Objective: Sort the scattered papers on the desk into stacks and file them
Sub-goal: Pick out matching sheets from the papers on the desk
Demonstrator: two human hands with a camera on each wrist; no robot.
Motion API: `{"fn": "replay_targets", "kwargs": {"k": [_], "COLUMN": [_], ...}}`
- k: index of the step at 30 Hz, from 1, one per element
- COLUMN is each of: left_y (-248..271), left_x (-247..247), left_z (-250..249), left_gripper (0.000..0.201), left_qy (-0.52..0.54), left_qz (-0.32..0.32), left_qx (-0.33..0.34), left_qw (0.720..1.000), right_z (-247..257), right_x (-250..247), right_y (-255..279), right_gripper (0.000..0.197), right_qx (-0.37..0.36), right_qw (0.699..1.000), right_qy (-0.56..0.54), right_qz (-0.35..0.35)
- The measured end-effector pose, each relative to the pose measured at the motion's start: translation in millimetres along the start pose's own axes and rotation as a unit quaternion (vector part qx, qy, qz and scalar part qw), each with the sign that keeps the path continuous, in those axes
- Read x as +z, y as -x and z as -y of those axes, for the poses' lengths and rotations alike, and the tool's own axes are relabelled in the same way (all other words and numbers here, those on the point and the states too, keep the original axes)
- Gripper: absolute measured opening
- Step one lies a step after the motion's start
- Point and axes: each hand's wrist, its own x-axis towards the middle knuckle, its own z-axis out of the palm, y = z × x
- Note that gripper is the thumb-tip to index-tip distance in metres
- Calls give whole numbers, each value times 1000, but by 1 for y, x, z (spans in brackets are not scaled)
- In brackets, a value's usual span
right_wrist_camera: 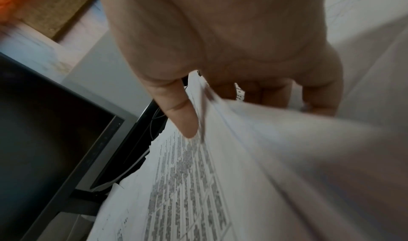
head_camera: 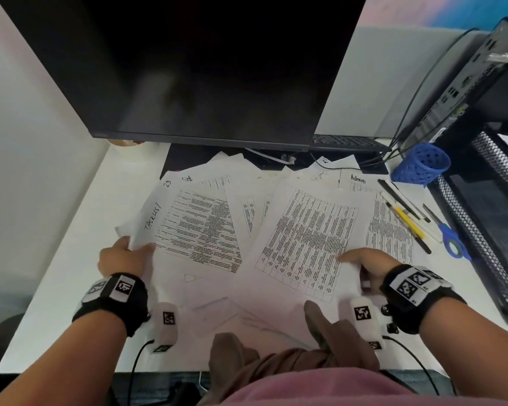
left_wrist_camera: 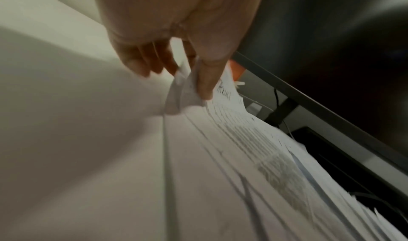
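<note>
Because the printed papers [head_camera: 276, 230] are thin single sheets lying fanned and overlapping across the white table [head_camera: 71, 259] in front of the monitor [head_camera: 188, 68], they will probably handle as light, limp and slippery: any one sheet will sag from a corner and slide off its neighbour if the pile is tipped. A safer hold, to my mind, is at the side edges of a gathered bundle, thumb on top and fingers beneath, so that the sheets can be squared before they are lifted.

On the left edge of the spread, the left hand [head_camera: 121, 259] has its grip closed on a bent-up corner of the sheet with handwriting along its margin [head_camera: 153, 219]; the left wrist view shows the thumb [left_wrist_camera: 207, 77] pressing the crumpled corner [left_wrist_camera: 187, 91] from one side, with the other fingers [left_wrist_camera: 141, 61] curled behind it. Over at the right edge, the right hand [head_camera: 364, 265] pinches several sheets, among them the gridded table sheet [head_camera: 308, 244]: its thumb [right_wrist_camera: 181, 115] lies on the printed face and the fingers [right_wrist_camera: 267, 93] are tucked under the lifted edges. Neither grip is wide; both are clamped on paper.

Pens [head_camera: 405, 218] and blue-handled scissors [head_camera: 449, 235] lie just beside the pile's right side, near the mesh tray [head_camera: 487, 206].
</note>
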Motion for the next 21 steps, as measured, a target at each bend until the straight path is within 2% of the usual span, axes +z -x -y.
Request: {"fn": "replay_targets", "kwargs": {"k": [3, 6, 8, 10, 12, 14, 16, 19, 21], "left_y": [10, 18, 25, 35, 42, 45, 44, 31, 17], "left_x": [0, -1, 1, 6, 12, 17, 15, 6, -5], "left_z": [-2, -3, -8, -13, -15, -19, -24, -22, -18], "left_gripper": [55, 49, 44, 41, 41, 31, 24, 31, 32], "left_qy": [-85, -25, 61, 124, 101, 93, 101, 113, 130], "left_qz": [-73, -91, -39, 54, 109, 118, 109, 91, 80], "left_qx": [48, 114, 99, 37, 16, 16, 6, 4, 3], "left_qw": [993, 989, 992, 990, 989, 988, 989, 989, 988], "right_z": [3, 2, -3, -12, -18, -18, -18, -24, -41], "right_x": [1, 5, 9, 11, 15, 16, 11, -2, -18], "right_y": [2, 6, 1, -14, -20, -17, -18, -28, -59], "right_gripper": [23, 39, 39, 49, 33, 21, 31, 44, 56], "right_qx": [-20, -56, -71, -85, -115, -129, -126, -137, -147], "right_qw": [998, 996, 997, 994, 980, 974, 973, 972, 975], "right_qy": [-45, -55, -20, 64, 154, 172, 174, 162, 133], "right_qz": [41, 36, 16, -24, -48, -71, -84, -99, -100]}}
